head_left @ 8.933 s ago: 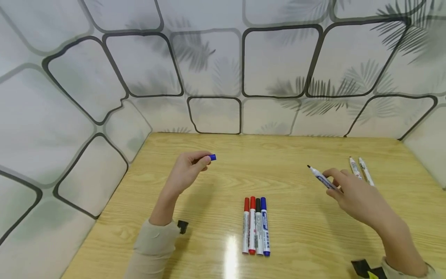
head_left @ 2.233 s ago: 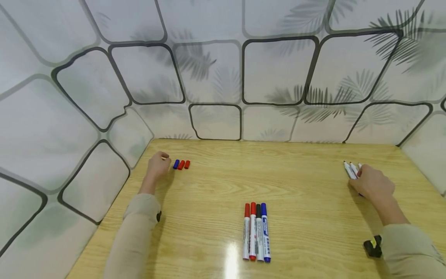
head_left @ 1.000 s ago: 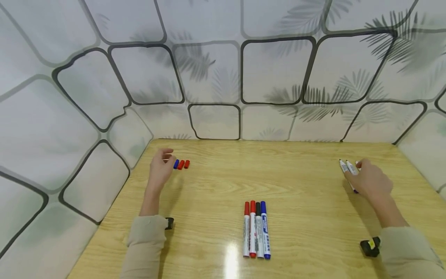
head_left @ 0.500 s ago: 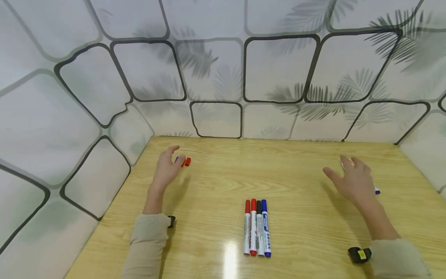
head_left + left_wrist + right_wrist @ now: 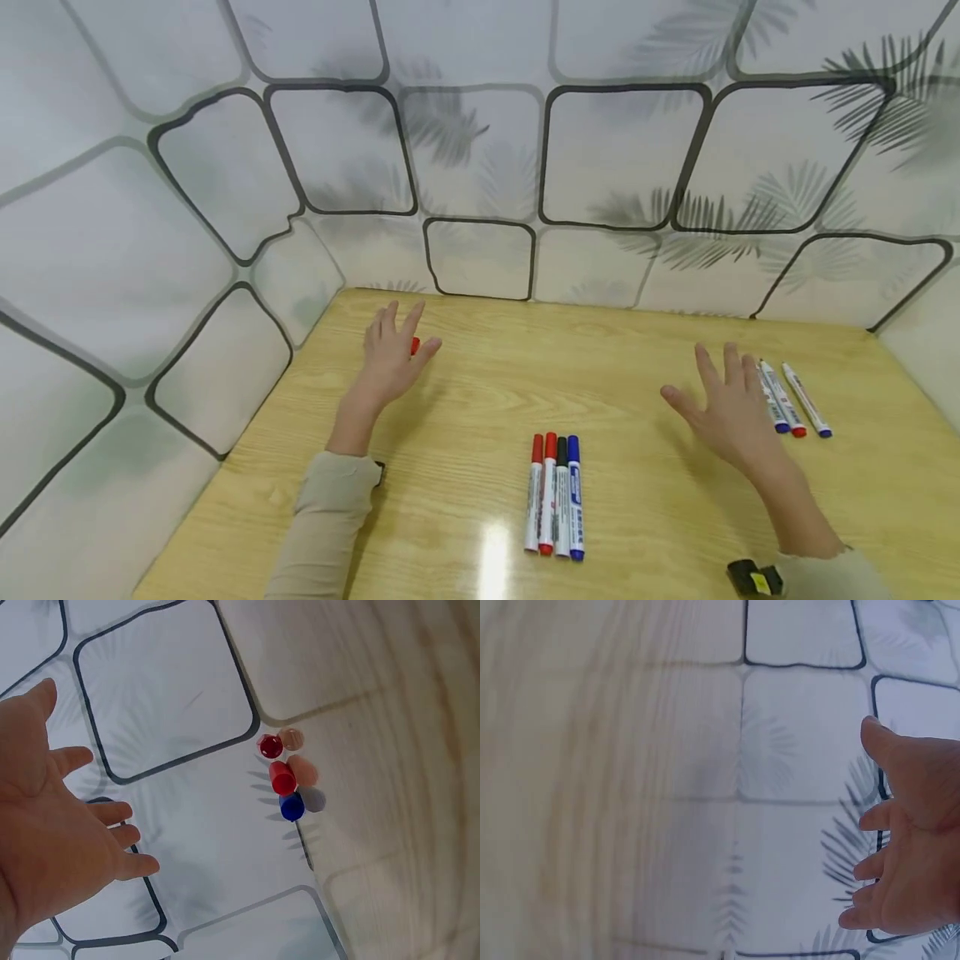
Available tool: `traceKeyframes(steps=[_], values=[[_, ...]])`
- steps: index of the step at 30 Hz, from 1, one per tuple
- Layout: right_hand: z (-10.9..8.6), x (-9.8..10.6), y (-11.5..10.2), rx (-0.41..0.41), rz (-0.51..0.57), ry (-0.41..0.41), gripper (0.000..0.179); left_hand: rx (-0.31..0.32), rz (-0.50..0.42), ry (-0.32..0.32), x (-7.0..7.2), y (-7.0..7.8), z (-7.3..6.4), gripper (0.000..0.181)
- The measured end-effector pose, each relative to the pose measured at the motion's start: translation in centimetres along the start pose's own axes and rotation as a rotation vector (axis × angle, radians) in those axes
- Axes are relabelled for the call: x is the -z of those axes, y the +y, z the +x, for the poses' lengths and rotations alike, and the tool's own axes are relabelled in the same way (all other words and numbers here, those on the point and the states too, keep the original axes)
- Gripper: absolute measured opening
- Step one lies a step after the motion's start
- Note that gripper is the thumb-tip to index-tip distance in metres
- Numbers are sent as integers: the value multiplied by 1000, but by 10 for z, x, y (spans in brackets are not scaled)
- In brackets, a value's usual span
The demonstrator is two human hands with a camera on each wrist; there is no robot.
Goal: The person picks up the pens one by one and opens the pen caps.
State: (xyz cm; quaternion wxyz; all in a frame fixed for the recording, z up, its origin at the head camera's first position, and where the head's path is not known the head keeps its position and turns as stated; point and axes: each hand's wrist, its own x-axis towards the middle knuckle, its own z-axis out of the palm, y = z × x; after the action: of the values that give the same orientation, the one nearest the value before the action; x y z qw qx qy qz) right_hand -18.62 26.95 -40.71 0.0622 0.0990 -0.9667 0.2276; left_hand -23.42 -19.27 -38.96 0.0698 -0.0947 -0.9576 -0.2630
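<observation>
Right hand (image 5: 733, 421) has drawn leftward off three uncapped pens (image 5: 782, 399) at the surface's (image 5: 637, 500) right; the left hand (image 5: 386, 362) has spread wider near three caps (image 5: 282, 778), two red, one blue. Both hands are empty, fingers apart. Four capped pens (image 5: 548, 496) lie side by side, closer in, between them.

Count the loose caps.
3: a blue cap, a red cap and another red cap, in a row on the table by the left hand, which hides most in the head view.
</observation>
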Motion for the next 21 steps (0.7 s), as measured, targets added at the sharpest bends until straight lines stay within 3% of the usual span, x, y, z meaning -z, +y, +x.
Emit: traceKeyframes(steps=[7,14,21], values=[[-7,-15,-31,50,-7,-35,87,-22,34,-56,-5,5,-1,71],[-17,-19,-71,76,44,-113,78,-35,-2,-48,-4,7,-2,70],[-29,-29,-88,87,30,-179,77,-50,-25,-73,-5,11,-1,70]])
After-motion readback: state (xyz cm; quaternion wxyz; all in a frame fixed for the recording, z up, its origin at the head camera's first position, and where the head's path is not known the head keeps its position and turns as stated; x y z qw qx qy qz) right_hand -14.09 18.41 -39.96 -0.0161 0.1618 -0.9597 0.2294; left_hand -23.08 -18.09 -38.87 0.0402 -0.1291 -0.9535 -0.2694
